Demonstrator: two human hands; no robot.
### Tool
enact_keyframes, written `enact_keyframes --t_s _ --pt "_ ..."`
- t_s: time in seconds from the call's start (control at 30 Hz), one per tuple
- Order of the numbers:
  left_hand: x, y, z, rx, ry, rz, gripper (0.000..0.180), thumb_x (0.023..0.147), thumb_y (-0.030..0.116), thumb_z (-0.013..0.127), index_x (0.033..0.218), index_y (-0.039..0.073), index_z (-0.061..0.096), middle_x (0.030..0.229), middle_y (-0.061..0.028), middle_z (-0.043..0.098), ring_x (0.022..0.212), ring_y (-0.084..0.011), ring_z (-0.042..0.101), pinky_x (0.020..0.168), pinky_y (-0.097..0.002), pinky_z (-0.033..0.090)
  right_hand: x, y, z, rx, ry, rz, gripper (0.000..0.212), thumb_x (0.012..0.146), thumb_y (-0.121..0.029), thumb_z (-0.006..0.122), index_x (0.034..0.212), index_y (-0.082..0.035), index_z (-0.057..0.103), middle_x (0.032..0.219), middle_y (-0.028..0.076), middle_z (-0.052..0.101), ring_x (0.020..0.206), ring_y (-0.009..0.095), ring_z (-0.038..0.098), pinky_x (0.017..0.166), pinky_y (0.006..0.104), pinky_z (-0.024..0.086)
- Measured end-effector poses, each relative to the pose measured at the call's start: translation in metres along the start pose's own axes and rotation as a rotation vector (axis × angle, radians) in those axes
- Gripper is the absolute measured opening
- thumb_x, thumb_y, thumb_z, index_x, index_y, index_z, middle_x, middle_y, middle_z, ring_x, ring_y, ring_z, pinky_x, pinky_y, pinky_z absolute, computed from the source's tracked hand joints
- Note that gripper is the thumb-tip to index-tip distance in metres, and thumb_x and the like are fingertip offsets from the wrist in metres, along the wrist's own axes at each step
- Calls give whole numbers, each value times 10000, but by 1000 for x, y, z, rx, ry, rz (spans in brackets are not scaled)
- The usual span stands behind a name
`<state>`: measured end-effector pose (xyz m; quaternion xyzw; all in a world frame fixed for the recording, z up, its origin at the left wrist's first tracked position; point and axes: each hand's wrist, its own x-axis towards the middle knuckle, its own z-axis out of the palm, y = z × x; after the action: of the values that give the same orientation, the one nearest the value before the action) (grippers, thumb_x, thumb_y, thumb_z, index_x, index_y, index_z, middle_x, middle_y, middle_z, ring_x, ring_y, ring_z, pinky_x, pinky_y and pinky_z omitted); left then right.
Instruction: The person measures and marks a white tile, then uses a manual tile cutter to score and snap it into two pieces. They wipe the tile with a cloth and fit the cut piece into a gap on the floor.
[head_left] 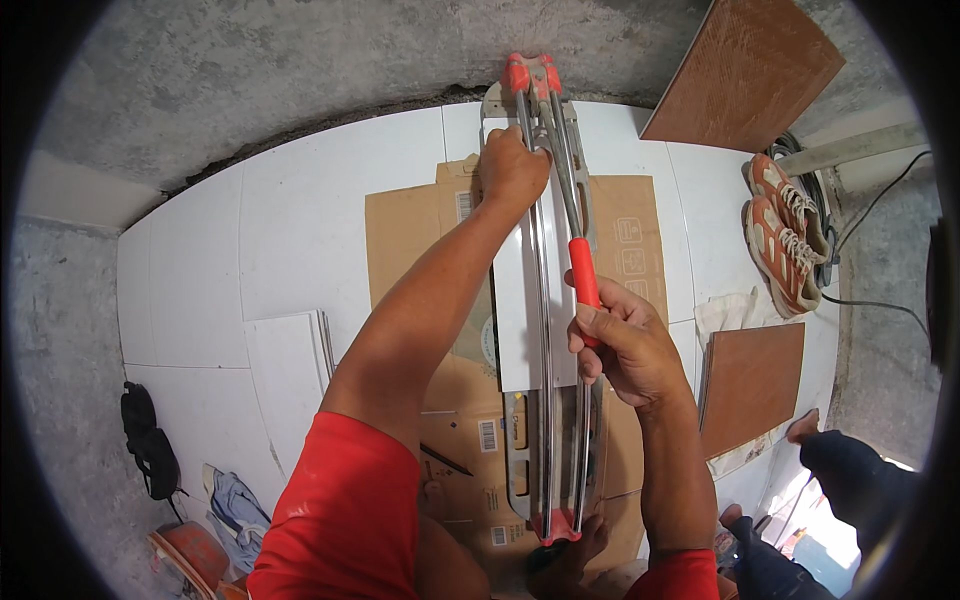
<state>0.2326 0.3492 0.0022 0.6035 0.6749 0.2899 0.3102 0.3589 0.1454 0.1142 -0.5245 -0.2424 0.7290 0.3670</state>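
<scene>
The tile cutter (pixel 544 310) lies centrally on cardboard (pixel 410 230), long axis 12-to-6 o'clock, 12 o'clock end near the wall (pixel 330 60), open floor (pixel 190 280) toward 9; right hand (pixel 635 345) closed around red handle (pixel 583 270), left hand (pixel 513 170) curled at 12, hold indiscernible.

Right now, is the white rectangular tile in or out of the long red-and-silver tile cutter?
In: the white rectangular tile lies lengthwise on the tile cutter, beneath a long silver metal rail.
</scene>
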Motion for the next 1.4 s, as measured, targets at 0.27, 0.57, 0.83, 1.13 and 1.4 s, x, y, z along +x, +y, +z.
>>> enact_keyframes --t_s 0.27,0.57,0.83,1.13,1.4 --pt "-2 6 -8 163 -43 -33 407 850 409 705 1014 37 688 1153 -183 666 1188 -382 587 984 -532 479 1 1 0 8 9 -6 559 934 -210 696 1396 31 492 736 60 637 489 99 544 487 236 476" --pt "5 -5 0 9 -38 35 346 788 248 728 1022 -6 705 1089 -227 660 1107 -419 566 1016 -480 445 -1 0 2 13 9 -11 555 937 -211 690 1395 31 490 730 60 635 476 100 543 478 242 480" --pt "7 -8 -1 14 -61 58 349 791 282 724 992 -2 696 1092 -227 651 1090 -410 572 1011 -469 450 -1 1 2 22 6 -25 548 938 -210 689 1391 29 495 729 60 634 471 99 539 478 244 481" --pt "9 -11 -1 -20 -83 66 362 786 306 730 966 -6 696 1084 -235 660 1090 -411 591 1003 -470 472 -1 2 1 29 0 -26 539 940 -199 679 1391 31 494 727 60 633 469 103 539 482 246 480" --pt "1 -2 -4 59 -60 24 366 797 345 726 1002 41 704 1096 -185 700 1094 -387 635 960 -499 489 10 -5 8 41 72 -25 457 1012 -359 620 1262 17 554 697 48 630 458 110 560 384 231 438"
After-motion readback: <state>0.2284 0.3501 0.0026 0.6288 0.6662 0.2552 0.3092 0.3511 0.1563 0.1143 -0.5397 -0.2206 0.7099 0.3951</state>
